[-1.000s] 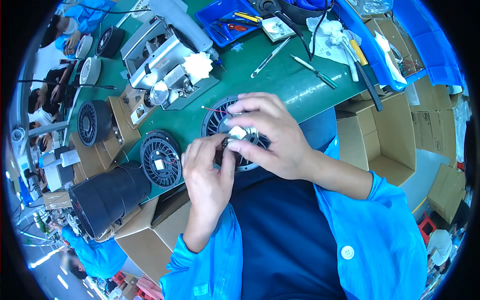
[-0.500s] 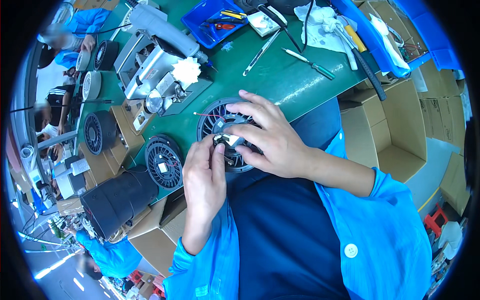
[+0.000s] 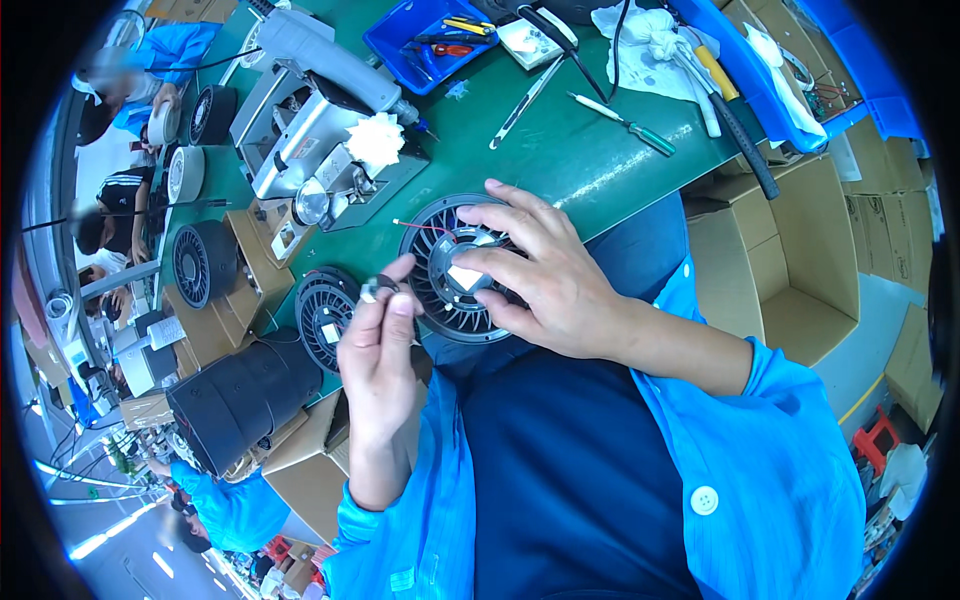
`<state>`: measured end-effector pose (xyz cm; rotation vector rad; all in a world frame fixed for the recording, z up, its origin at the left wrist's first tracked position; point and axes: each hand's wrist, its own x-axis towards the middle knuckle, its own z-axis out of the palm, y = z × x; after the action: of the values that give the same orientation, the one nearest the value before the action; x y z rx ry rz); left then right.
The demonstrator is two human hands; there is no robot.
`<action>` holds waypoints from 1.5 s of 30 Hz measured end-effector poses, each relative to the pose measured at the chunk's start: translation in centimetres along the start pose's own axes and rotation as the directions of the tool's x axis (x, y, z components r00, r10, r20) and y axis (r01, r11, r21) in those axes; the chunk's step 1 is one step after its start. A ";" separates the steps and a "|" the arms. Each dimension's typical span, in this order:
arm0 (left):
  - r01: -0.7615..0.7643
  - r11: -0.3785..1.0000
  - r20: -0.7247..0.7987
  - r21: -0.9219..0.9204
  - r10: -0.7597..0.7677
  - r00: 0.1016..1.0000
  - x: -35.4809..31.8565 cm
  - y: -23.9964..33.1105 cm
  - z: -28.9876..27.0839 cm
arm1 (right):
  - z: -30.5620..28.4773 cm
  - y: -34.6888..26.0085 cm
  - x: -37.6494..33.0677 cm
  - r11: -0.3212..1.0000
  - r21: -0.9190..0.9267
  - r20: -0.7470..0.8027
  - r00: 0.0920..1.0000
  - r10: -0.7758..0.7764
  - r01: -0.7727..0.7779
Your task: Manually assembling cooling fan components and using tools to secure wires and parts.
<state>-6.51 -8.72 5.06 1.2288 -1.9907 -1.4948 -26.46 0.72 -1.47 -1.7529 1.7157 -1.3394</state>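
My left hand point(image 3: 380, 345) is raised just left of a black round finned housing point(image 3: 432, 290). Its thumb and fingers pinch a small dark piece with a shiny pale end point(image 3: 378, 289), too small and blurred to name. Over the housing, my right hand point(image 3: 545, 270) lies with spread fingers, touching its middle and hiding much of its right side. A white label point(image 3: 465, 276) shows on the hub beside my right fingertips. Thin red wire point(image 3: 425, 226) sticks out from the housing's upper left. A second finned housing point(image 3: 327, 320), also with a white label, lies behind my left hand.
On the green table point(image 3: 530, 175) stand a metal fixture point(image 3: 300, 140) and a blue tool bin point(image 3: 425, 50). A screwdriver point(image 3: 630, 127), tweezers point(image 3: 525, 103) and a black-handled hammer point(image 3: 743, 145) lie to the right. An open carton point(image 3: 800, 270) sits below the table edge. Other people work at the far left.
My left hand has drawn away from the hub, to the left, with the small dark piece. The white label on the hub is now uncovered. My right hand has barely moved.
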 end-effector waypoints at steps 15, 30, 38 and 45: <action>0.015 0.520 0.111 -0.854 0.154 0.982 -1.3 0.7 0.5 | -3.3 -5.5 1.1 0.986 0.151 -0.033 0.998 -0.060 0.064; -0.103 0.452 -0.045 -0.886 0.138 0.989 -3.8 1.0 1.4 | -3.1 -8.9 1.0 0.448 0.698 0.508 0.827 0.241 -0.559; -0.113 0.656 -0.247 -0.746 -0.116 0.962 -5.4 -2.9 -0.8 | -4.3 -5.8 -1.1 0.893 0.256 0.305 0.908 0.287 -0.369; -0.038 0.846 -0.244 -0.532 -0.110 0.963 -5.3 -3.4 1.5 | -1.4 -5.1 4.3 0.924 -0.238 0.281 0.932 -0.229 0.298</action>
<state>-3.22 -3.79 2.56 1.1450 -1.2569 -1.6464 -25.31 -1.60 4.82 -2.2735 1.6293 -0.9522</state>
